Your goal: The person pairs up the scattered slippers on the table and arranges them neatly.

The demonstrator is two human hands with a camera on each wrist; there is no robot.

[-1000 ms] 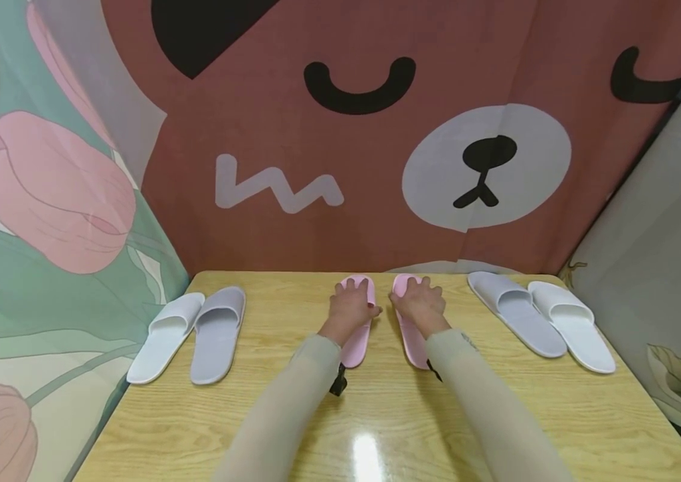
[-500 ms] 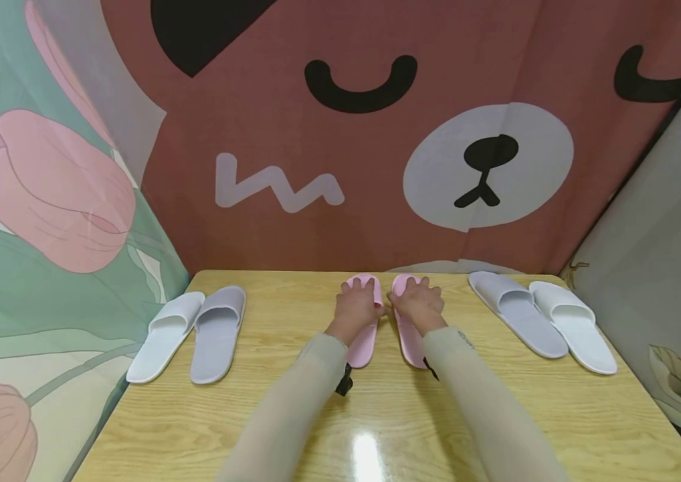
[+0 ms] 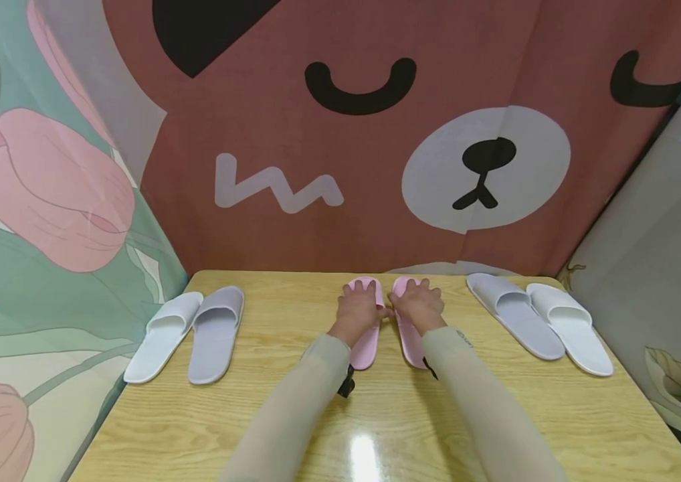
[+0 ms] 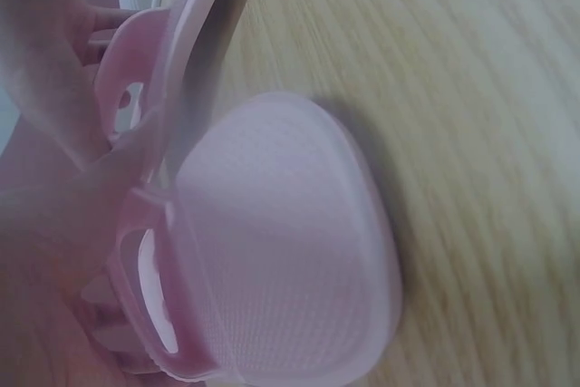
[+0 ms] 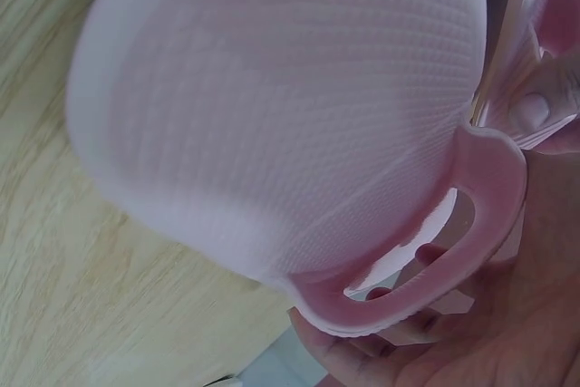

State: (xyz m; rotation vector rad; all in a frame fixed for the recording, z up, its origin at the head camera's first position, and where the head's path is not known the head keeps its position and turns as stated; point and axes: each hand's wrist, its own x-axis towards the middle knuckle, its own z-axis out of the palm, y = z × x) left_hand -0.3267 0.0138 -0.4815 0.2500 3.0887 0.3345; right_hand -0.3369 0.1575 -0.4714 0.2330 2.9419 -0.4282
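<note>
Two pink slippers lie side by side at the back middle of the table, toes toward the back wall. On the left pink slipper [image 3: 366, 351] my left hand [image 3: 357, 309] grips the strap area from above, its fingers spread over the top and the thumb toward the other slipper. My right hand [image 3: 420, 306] holds the right pink slipper [image 3: 411, 348] the same way. Up close in the left wrist view, the sole [image 4: 290, 251] rests on the wood and the strap has cut-out slots. In the right wrist view, fingers curl beyond the strap [image 5: 480, 233]. A narrow gap separates the slippers.
At the table's left stand a white slipper [image 3: 162, 338] and a grey slipper [image 3: 217, 335]. On the right, another grey slipper [image 3: 524, 321] partly adjoins a white slipper [image 3: 578, 335]. A bear-print curtain [image 3: 280, 234] hangs along the wooden table's [image 3: 292, 294] back edge.
My left hand has slid the left pink slipper to the right, closer to the other one. The right hand and its slipper have shifted very slightly left.
</note>
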